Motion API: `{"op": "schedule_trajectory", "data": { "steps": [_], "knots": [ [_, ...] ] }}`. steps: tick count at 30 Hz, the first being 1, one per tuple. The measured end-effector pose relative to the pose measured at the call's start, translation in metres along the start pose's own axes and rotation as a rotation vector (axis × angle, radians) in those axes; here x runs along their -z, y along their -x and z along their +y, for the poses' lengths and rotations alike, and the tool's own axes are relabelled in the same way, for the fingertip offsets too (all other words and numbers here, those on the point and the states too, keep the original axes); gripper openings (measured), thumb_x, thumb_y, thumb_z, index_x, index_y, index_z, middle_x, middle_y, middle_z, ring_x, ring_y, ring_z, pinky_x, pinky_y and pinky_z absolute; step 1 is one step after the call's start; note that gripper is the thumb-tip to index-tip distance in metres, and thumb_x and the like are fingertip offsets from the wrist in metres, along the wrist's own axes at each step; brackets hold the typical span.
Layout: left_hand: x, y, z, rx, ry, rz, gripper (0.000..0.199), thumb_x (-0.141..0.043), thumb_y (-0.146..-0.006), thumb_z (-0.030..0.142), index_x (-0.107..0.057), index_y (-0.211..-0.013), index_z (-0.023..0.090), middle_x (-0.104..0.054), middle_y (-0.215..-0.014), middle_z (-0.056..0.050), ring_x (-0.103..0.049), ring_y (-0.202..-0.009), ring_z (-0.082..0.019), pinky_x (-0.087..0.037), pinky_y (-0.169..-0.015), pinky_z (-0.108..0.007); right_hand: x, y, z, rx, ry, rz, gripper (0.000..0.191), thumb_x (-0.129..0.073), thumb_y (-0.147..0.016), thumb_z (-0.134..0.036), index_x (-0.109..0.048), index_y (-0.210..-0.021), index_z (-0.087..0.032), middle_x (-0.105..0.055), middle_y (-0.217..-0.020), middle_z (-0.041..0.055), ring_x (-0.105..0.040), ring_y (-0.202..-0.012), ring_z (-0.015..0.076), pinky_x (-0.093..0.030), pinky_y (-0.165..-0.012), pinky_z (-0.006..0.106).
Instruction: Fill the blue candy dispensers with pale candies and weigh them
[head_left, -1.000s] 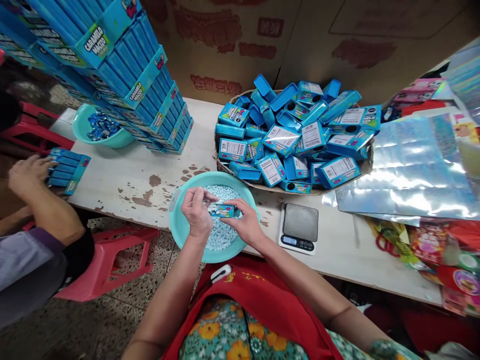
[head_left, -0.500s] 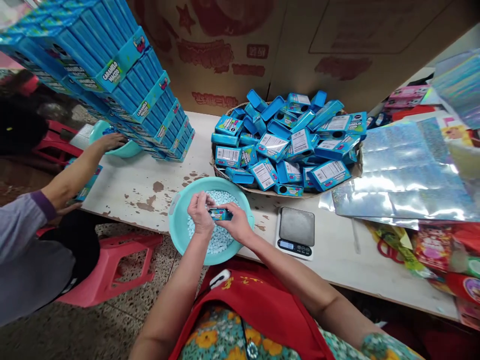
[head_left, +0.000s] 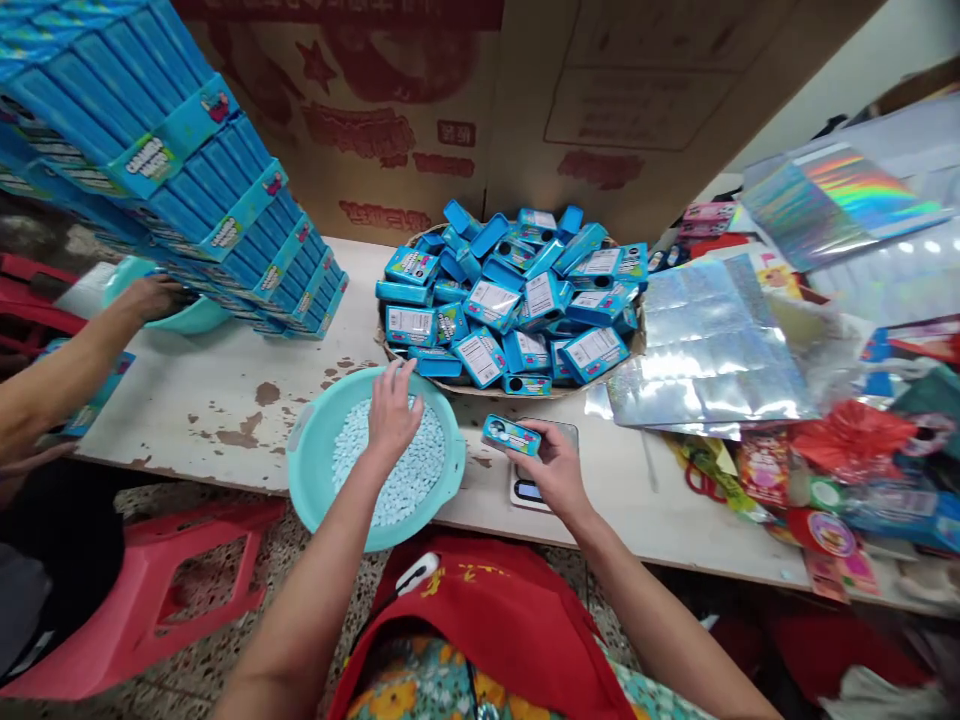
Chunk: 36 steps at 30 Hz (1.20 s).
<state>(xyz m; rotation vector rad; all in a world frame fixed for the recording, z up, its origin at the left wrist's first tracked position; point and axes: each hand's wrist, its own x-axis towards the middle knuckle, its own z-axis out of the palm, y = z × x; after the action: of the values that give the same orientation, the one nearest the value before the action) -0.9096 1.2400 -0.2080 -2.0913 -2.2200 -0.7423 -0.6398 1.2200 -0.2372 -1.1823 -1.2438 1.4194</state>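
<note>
My right hand grips a small blue candy box by its right end, over the kitchen scale, which is partly hidden. Whether the box touches the scale I cannot tell. A round opening shows on the box's upper face, near its left end. My left hand is above the far side of a turquoise basin, fingers apart and nothing visible in them. Small pale blue candies lie in the basin. Just beyond, a heap of blue candy boxes fills a shallow cardboard tray.
Packed blue display boxes form a tall stack at left. Beside it a co-worker's hand reaches into another turquoise basin. A large carton stands behind. Shiny silver sheets and colourful wrappers lie at right.
My hands have parted. The right has carried the candy box rightward from the basin to over the scale; the left has let go and moved slightly away. The view has shifted right.
</note>
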Motion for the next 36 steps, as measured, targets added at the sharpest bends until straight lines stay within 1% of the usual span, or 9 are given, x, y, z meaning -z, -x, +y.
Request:
{"op": "schedule_trajectory", "data": {
  "steps": [4,7,12,17,21,24,28,31,36],
  "knots": [
    [-0.016,-0.05,0.019,-0.171,-0.107,-0.133,0.047,-0.051,-0.079,0.016,-0.055,-0.126,0.017,-0.054,-0.125,-0.015,-0.046,-0.117,-0.034,-0.038,-0.099,-0.047,0.045,0.001,0.031,0.04,0.091,0.161,0.04,-0.073,-0.07,-0.035,-0.058,-0.104,-0.02,-0.062,-0.103,0.0065,-0.059,-0.099,0.0227,-0.047,-0.092,0.042],
    [-0.008,-0.059,0.021,-0.162,-0.127,-0.166,0.042,-0.052,-0.078,0.016,-0.059,-0.119,0.016,-0.06,-0.115,-0.015,-0.05,-0.109,-0.034,-0.042,-0.093,-0.047,0.063,-0.003,0.054,0.053,0.108,0.246,0.042,-0.072,-0.069,-0.037,-0.058,-0.104,-0.019,-0.062,-0.103,0.0068,-0.059,-0.101,0.0233,-0.046,-0.093,0.043],
    [0.04,-0.036,0.021,-0.084,0.149,0.022,0.041,-0.061,-0.075,0.022,-0.059,-0.116,0.02,-0.061,-0.115,-0.01,-0.055,-0.109,-0.03,-0.043,-0.097,-0.042,0.073,0.002,0.061,0.028,0.199,0.289,0.054,-0.071,-0.069,-0.042,-0.055,-0.115,-0.018,-0.06,-0.115,0.0103,-0.057,-0.108,0.0247,-0.044,-0.098,0.046],
    [0.063,0.024,0.042,0.1,0.456,0.241,0.044,-0.067,-0.075,0.025,-0.057,-0.119,0.021,-0.061,-0.116,-0.01,-0.059,-0.106,-0.025,-0.051,-0.087,-0.037,0.039,0.025,0.009,0.184,0.319,0.455,0.062,-0.072,-0.071,-0.046,-0.052,-0.123,-0.02,-0.048,-0.133,0.0137,-0.044,-0.126,0.0268,-0.034,-0.108,0.048],
    [0.052,0.086,0.057,-0.227,0.513,0.059,0.038,-0.063,-0.077,0.016,-0.059,-0.114,0.025,-0.062,-0.119,-0.009,-0.055,-0.118,-0.025,-0.046,-0.1,-0.044,-0.02,0.03,-0.029,-0.206,-0.244,-0.029,0.059,-0.047,-0.081,-0.066,-0.055,-0.118,-0.021,-0.062,-0.115,0.0131,-0.063,-0.098,0.0258,-0.053,-0.082,0.044],
    [0.039,0.112,0.036,-0.373,0.466,-0.164,0.031,-0.061,-0.081,0.022,-0.059,-0.111,0.026,-0.059,-0.125,-0.009,-0.047,-0.127,-0.026,-0.043,-0.103,-0.046,-0.059,0.019,-0.031,-0.486,-0.458,-0.272,0.052,-0.057,-0.078,-0.061,-0.059,-0.108,-0.018,-0.067,-0.104,0.011,-0.066,-0.09,0.026,-0.055,-0.078,0.042],
    [0.029,0.114,-0.033,0.1,0.152,-0.168,0.051,-0.056,-0.083,0.046,-0.049,-0.126,0.02,-0.043,-0.14,-0.017,-0.036,-0.133,-0.031,-0.032,-0.108,-0.05,-0.097,0.009,-0.01,-0.313,-0.368,-0.156,0.052,-0.076,-0.066,-0.043,-0.056,-0.109,-0.021,-0.067,-0.103,0.005,-0.064,-0.092,0.0225,-0.052,-0.087,0.04],
    [0.013,0.11,-0.072,0.414,-0.194,-0.366,0.062,-0.046,-0.084,0.055,-0.046,-0.13,0.013,-0.045,-0.132,-0.025,-0.039,-0.126,-0.041,-0.032,-0.1,-0.058,-0.119,0.009,0.011,-0.09,-0.132,-0.097,0.054,-0.073,-0.068,-0.045,-0.054,-0.114,-0.022,-0.065,-0.108,0.0046,-0.061,-0.098,0.021,-0.05,-0.092,0.037],
    [-0.013,0.12,-0.05,0.613,-0.329,-0.597,0.078,-0.04,-0.078,0.07,-0.047,-0.125,0.008,-0.048,-0.121,-0.028,-0.046,-0.114,-0.047,-0.04,-0.086,-0.056,-0.136,0.011,0.031,0.124,0.039,-0.053,0.052,-0.067,-0.076,-0.044,-0.052,-0.12,-0.022,-0.06,-0.12,0.0059,-0.057,-0.111,0.0197,-0.044,-0.1,0.033]
  ]
}}
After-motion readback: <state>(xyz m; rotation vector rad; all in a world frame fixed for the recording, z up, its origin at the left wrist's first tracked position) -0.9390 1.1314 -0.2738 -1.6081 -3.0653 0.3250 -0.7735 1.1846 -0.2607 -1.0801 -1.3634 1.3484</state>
